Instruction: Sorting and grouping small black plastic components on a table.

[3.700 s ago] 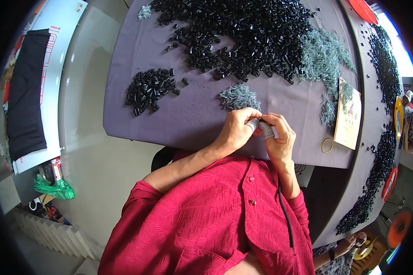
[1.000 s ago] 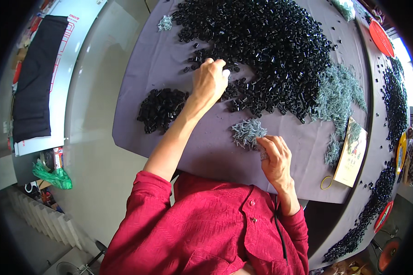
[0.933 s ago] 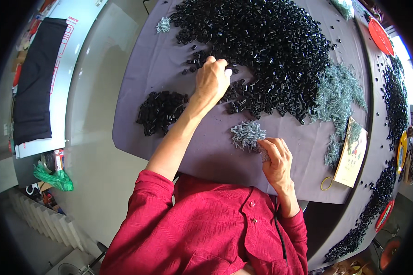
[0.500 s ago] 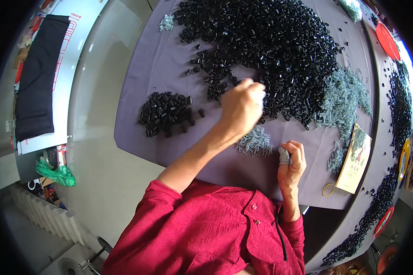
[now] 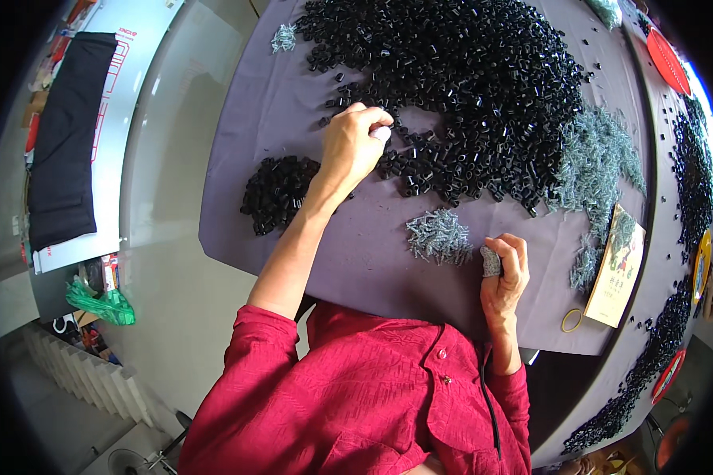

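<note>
My left hand (image 5: 352, 146) is over the left edge of a large heap of small black tube-like plastic pieces (image 5: 483, 87). Its thumb and fingers are pressed together, and whatever they may hold is hidden. Close to the table's near edge, my right hand (image 5: 505, 277) has its fingers curled inward, with a grey mottled wrap (image 5: 491, 261) at the thumb. What lies inside those fingers cannot be made out. Just left of it is a small pile of silvery screws (image 5: 438, 237). A smaller pile of black pieces (image 5: 276, 194) sits beside my left forearm.
More screws (image 5: 598, 166) spread along the heap's right side. A yellowish booklet (image 5: 616, 277) and a yellow ring (image 5: 571, 320) lie at the right edge of the purple-grey tablecloth (image 5: 356, 261). Beyond stands another table with black pieces (image 5: 689, 182) and a red basket (image 5: 669, 63).
My left hand has moved left and slightly away from me, from the heap's near edge to its left edge. The right hand stays nearly in place, fingers still curled.
</note>
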Motion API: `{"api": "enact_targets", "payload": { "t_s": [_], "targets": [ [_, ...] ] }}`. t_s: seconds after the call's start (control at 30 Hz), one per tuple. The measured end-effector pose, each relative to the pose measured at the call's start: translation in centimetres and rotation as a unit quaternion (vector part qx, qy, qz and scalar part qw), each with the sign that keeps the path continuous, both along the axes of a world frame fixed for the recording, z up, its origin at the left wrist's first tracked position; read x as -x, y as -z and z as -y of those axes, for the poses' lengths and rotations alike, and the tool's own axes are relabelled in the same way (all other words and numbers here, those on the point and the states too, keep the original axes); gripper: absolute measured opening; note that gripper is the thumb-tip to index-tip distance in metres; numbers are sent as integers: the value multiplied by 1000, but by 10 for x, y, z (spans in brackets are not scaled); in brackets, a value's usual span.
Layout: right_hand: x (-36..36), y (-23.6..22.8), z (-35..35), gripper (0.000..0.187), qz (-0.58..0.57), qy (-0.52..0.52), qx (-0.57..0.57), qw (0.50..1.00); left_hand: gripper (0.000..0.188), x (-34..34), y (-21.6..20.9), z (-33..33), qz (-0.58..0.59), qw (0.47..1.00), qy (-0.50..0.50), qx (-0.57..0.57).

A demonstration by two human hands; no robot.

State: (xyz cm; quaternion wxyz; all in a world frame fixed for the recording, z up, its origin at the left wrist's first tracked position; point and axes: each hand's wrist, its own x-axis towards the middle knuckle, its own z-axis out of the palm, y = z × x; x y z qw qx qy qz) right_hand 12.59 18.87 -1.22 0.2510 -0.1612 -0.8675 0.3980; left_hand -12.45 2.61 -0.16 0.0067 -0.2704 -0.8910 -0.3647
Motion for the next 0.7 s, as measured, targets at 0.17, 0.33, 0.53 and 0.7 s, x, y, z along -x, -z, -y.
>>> {"api": "enact_targets", "payload": {
  "t_s": [0.17,0.33,0.53,0.7],
  "targets": [
    [1,2,0,39,5,-1,0,1000,17,3,-1,-13,-11,997,29,67],
    [1,0,-1,39,7,-17,-11,1000,15,20,-5,-14,95,993,58,-30],
    [2,2,-1,38,-1,-18,-13,1000,24,11,-22,18,162,983,12,82],
    [4,0,-1,36,0,-28,-27,999,25,9,-11,-12,206,978,23,39]
  ]
}}
